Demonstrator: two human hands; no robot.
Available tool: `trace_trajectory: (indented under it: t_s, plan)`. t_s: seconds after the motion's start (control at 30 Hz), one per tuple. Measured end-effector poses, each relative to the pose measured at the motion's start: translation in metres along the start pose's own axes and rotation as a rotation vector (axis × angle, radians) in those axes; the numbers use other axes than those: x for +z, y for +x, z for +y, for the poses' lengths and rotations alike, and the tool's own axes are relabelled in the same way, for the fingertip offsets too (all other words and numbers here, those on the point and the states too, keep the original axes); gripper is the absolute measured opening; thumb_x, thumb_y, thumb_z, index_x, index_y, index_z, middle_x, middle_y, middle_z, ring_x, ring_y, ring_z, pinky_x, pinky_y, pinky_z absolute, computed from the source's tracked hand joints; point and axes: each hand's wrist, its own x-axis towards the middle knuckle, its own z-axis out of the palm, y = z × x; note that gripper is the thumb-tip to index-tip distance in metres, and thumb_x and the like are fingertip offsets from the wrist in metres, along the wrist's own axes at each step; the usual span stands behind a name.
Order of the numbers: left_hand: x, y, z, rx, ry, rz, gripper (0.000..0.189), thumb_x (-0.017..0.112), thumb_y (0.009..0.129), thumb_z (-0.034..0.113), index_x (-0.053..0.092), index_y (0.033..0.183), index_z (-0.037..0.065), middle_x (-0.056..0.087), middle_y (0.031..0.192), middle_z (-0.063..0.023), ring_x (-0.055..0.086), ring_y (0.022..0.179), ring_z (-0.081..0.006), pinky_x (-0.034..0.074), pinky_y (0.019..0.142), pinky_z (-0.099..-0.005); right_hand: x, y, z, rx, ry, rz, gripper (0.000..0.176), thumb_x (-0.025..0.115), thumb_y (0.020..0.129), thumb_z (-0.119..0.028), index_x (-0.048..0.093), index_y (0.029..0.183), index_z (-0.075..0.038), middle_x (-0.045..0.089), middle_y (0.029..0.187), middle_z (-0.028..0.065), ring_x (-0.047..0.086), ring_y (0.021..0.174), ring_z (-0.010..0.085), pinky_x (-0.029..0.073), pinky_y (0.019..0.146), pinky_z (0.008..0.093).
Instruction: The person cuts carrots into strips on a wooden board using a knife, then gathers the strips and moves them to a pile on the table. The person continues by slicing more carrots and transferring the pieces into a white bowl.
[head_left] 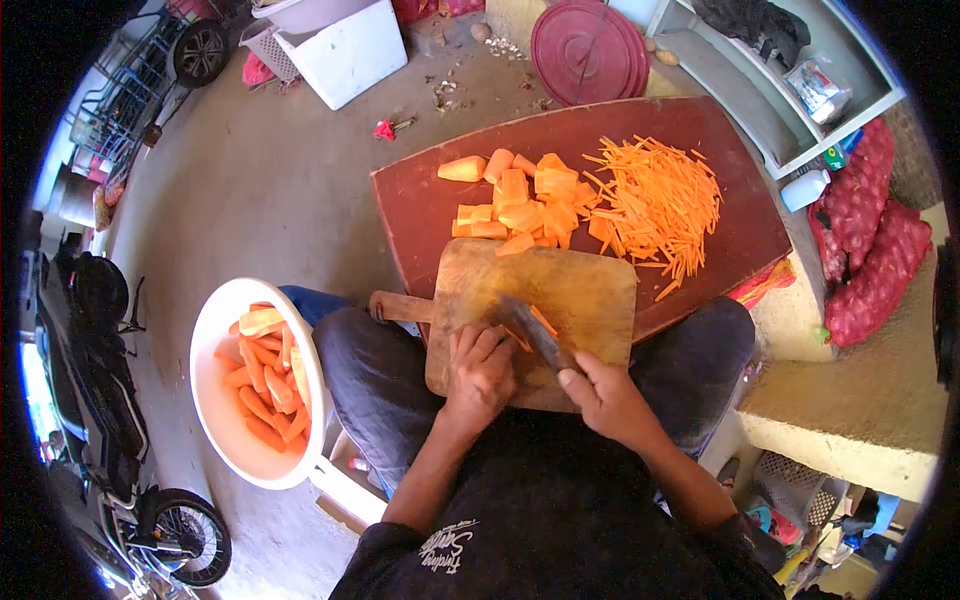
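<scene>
My right hand (607, 398) is wrapped round the handle of a knife (540, 338), whose dark, broad blade slants across the wooden cutting board (590, 290). Curled close to the blade on the board, my left hand (480, 368) presses down on a carrot piece, mostly hidden by the fingers and the knife. Cut orange slivers (543, 320) show on the blade's right side. Beyond the board, chunks of peeled carrot (515, 188) lie on a dark red table (420, 190), beside a heap of carrot sticks (660, 205).
A white bucket (205, 400) of whole peeled carrots (265, 375) stands by my left knee. At the right are red net sacks (880, 270) on a ledge and a shelf unit (700, 75). A round red lid (588, 50) lies behind the table. A motorcycle (100, 370) stands far left.
</scene>
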Motion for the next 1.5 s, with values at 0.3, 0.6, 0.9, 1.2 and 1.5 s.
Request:
trace_trajectory:
  t_s: [0.3,0.6,0.9,1.2,1.5]
  plan:
    - [0.004,-0.001,0.001,-0.106,-0.069,0.154,0.020,0.081,0.080,-0.005,0.079,0.099,0.002,0.071,0.101,-0.0119,0.067,0.099,-0.0338,0.051,0.087,-0.0461,-0.017,-0.004,-0.008,0.017,0.128,-0.071,0.027,0.058,0.112,-0.025,0.059,0.100,-0.001,0.051,0.072,0.0003,0.051,0.063,0.0100,0.046,0.059,0.0308]
    - [0.001,0.004,0.003,-0.160,-0.027,0.176,0.017,0.083,0.080,-0.005,0.079,0.094,0.003,0.069,0.093,-0.0106,0.065,0.089,-0.0326,0.049,0.081,-0.0455,-0.051,0.010,0.014,0.081,0.028,-0.084,0.029,0.063,0.109,-0.026,0.063,0.102,0.002,0.055,0.078,0.0105,0.054,0.074,0.0182,0.048,0.070,0.0385]
    - [0.006,0.003,-0.002,-0.125,0.055,0.099,0.016,0.083,0.081,-0.002,0.080,0.096,0.004,0.070,0.098,-0.0090,0.065,0.094,-0.0324,0.048,0.085,-0.0468,-0.118,0.041,0.012,0.095,-0.115,0.312,0.031,0.064,0.107,-0.023,0.067,0.121,0.004,0.072,0.096,0.0233,0.074,0.091,0.0369,0.055,0.082,0.0451]
    - [0.005,0.014,0.000,-0.148,0.120,0.001,0.016,0.083,0.085,0.003,0.080,0.101,0.004,0.070,0.096,-0.0098,0.064,0.093,-0.0335,0.046,0.086,-0.0466,-0.105,0.028,0.048,0.181,0.146,0.056,0.029,0.063,0.108,-0.024,0.065,0.096,0.002,0.063,0.076,0.0088,0.060,0.068,0.0187,0.049,0.064,0.0402]
    - [0.001,0.072,-0.014,-0.075,0.207,-0.095,0.023,0.080,0.087,0.004,0.078,0.109,0.005,0.070,0.101,-0.0118,0.064,0.098,-0.0365,0.046,0.091,-0.0484,-0.111,0.035,0.067,0.063,0.604,0.202,0.035,0.062,0.112,-0.032,0.068,0.118,0.002,0.060,0.071,0.0010,0.049,0.045,0.0063,0.038,0.043,0.0248]
